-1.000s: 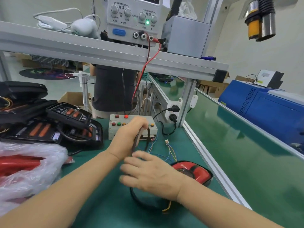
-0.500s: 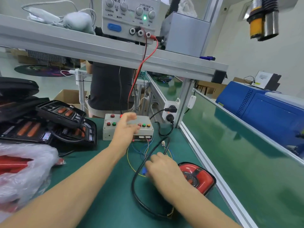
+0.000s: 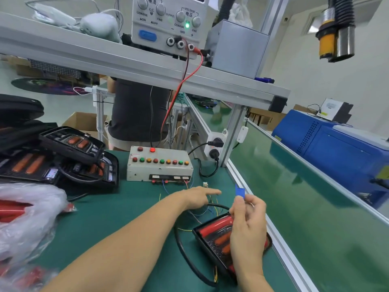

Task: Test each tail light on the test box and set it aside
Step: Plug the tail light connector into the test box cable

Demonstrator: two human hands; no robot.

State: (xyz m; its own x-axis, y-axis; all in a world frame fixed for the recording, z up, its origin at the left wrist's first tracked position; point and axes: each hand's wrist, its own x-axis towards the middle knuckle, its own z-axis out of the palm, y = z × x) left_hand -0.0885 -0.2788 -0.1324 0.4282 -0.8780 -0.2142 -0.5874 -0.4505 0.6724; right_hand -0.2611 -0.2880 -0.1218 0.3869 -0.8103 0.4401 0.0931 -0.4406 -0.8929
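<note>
Red and black, one tail light (image 3: pixel 219 234) lies just in front of the beige test box (image 3: pixel 160 165), its black cable (image 3: pixel 185 258) looping out to its left. Three more lights (image 3: pixel 63 161) are stacked left of the box. Right hand (image 3: pixel 248 226) pinches a small blue connector (image 3: pixel 240 191) above the light; left hand (image 3: pixel 197 197) reaches forward, fingers straight, near the box's thin wires.

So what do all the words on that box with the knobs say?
All on the power supply up on the shelf:
"COARSE" and "FINE", under the knobs
"ON" and "OFF", above the blue switch
"VOLTAGE" with "电压"
"电流"
"OUTPUT"
"GND"
"C.C"
The labels on the test box below are too small to read.
</note>
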